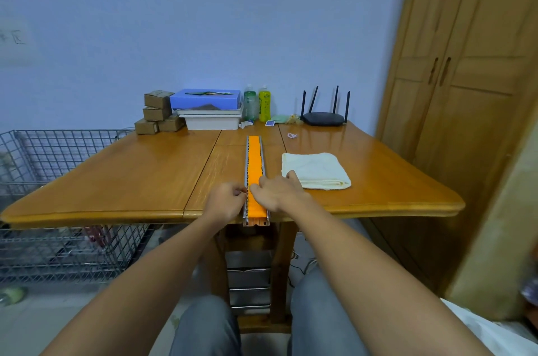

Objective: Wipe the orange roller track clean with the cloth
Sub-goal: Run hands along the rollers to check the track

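The orange roller track (255,163) lies lengthwise on the wooden table (131,175), its metal side rails running away from me and its near end just past the table's front edge. My left hand (225,201) pinches the track's left rail near the front. My right hand (276,191) rests on the right rail, its fingers curled onto the orange strip. A folded pale yellow cloth (316,171) lies on the table just right of the track, beside my right hand; neither hand holds it.
At the table's back stand cardboard boxes (157,112), a blue box on white trays (208,106), two bottles (257,104) and a black router (324,117). A wire cage (58,181) is at the left, a wooden wardrobe (465,79) at the right.
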A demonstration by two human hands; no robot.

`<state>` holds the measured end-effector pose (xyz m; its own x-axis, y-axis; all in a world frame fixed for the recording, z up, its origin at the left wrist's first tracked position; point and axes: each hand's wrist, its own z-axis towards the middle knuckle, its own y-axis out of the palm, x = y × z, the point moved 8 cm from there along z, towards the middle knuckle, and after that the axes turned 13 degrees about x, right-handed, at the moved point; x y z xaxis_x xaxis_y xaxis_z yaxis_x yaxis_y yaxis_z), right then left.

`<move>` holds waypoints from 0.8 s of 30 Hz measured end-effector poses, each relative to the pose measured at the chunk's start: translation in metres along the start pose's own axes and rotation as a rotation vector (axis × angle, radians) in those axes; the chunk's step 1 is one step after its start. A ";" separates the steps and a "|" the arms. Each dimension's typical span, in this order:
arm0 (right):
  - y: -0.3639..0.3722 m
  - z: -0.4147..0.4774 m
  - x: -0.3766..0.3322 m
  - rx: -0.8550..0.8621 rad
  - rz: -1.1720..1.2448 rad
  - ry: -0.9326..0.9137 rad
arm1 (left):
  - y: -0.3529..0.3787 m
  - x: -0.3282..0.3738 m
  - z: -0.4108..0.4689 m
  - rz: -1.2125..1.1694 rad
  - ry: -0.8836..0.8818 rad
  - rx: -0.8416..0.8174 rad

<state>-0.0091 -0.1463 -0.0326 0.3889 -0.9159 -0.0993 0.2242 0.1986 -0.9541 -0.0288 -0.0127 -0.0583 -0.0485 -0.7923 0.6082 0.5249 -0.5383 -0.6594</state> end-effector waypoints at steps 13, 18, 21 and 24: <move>-0.018 -0.053 -0.010 0.013 0.005 -0.014 | -0.024 0.016 -0.049 -0.027 0.024 0.029; -0.025 -0.078 -0.011 -0.033 0.068 -0.005 | -0.028 0.015 -0.071 -0.051 0.028 0.019; -0.029 -0.089 -0.012 -0.050 0.077 -0.019 | -0.033 0.013 -0.081 -0.045 0.031 0.029; -0.035 -0.102 -0.017 -0.059 0.052 -0.046 | -0.040 0.014 -0.090 -0.050 0.013 0.038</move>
<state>-0.1148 -0.1732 -0.0269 0.4399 -0.8875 -0.1373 0.1502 0.2235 -0.9630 -0.1274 -0.0278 -0.0631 -0.0858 -0.7686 0.6339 0.5535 -0.5658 -0.6111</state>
